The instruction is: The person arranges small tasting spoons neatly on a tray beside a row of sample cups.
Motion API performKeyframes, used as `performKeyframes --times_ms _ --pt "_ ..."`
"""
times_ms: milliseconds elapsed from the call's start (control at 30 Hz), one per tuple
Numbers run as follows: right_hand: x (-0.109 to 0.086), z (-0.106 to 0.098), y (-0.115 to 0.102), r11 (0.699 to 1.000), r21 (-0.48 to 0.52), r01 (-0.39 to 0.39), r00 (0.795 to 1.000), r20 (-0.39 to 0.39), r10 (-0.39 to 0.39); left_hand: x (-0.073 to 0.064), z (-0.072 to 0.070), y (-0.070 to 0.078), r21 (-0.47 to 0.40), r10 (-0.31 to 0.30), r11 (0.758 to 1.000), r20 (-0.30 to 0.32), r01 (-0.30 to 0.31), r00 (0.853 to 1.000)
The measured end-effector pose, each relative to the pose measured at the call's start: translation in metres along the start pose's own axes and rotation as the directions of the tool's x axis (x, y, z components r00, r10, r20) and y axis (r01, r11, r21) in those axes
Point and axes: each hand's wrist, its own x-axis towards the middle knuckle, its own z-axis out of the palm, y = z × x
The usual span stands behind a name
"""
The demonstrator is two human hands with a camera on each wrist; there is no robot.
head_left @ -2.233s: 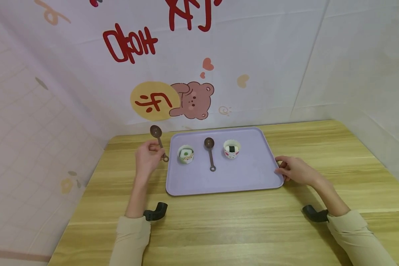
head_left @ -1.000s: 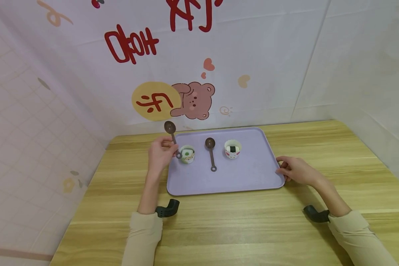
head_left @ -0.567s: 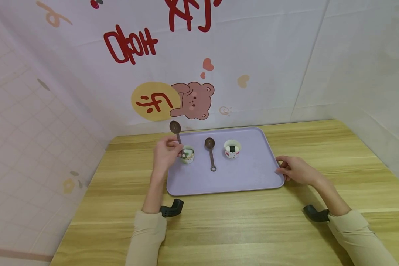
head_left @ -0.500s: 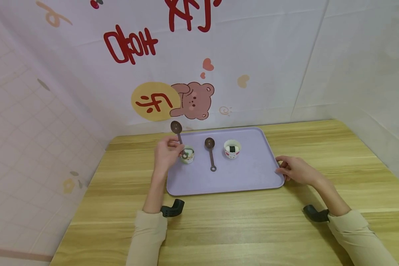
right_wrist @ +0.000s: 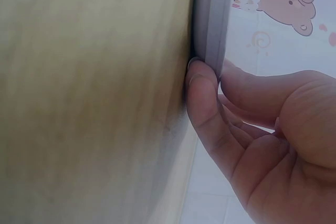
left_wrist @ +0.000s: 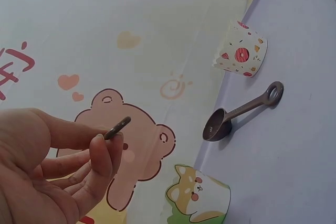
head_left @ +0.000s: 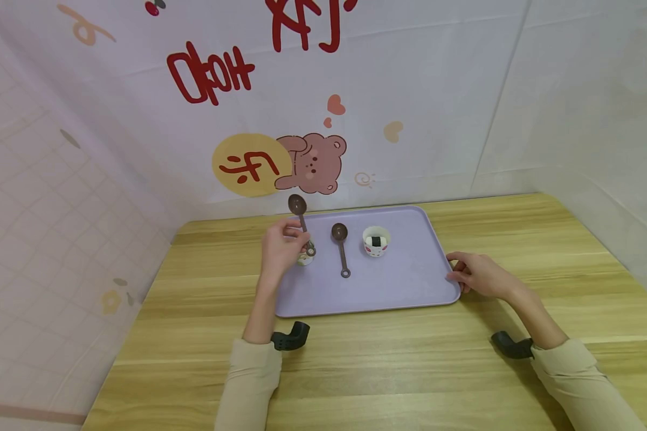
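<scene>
My left hand (head_left: 283, 244) pinches a brown measuring spoon (head_left: 298, 205) by its handle, bowl up, above the tray's left part. In the left wrist view the handle's end (left_wrist: 117, 128) pokes out between thumb and fingers. Partly hidden behind that hand is a small paper cup (head_left: 305, 258), which shows a dog print in the left wrist view. A second brown measuring spoon (head_left: 342, 257) lies on the lilac tray (head_left: 399, 287). To its right stands another paper cup (head_left: 375, 250) with a white piece banded in black. My right hand (head_left: 480, 275) grips the tray's right edge, thumb above and fingers beneath.
The tray lies on a wood-grain table (head_left: 388, 365). Behind it rises a white cloth backdrop (head_left: 437, 90) with a printed bear, hearts and red writing. A pale patterned sheet (head_left: 43, 239) hangs at the left.
My left hand has carried the spoon rightward, from beside the tray to over the left paper cup, covering much of it. My right hand stays at the tray's edge.
</scene>
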Motion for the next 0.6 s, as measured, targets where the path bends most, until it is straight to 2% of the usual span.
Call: performKeyframes --times_ms 133,400,600 --pt "0.0 0.001 0.001 1.0 -0.002 0.003 1.0 0.0 -0.003 0.0 0.003 0.0 -0.008 0.006 1.0 0.005 -0.006 1.0" --pt "0.001 0.001 0.0 1.0 -0.006 0.009 1.0 -0.001 -0.009 0.0 0.009 0.004 -0.019 -0.022 1.0 0.016 0.022 1.0" --pt "0.001 0.001 0.0 1.0 -0.004 0.008 1.0 0.002 -0.008 0.0 0.015 0.007 -0.023 -0.011 1.0 0.025 0.012 1.0"
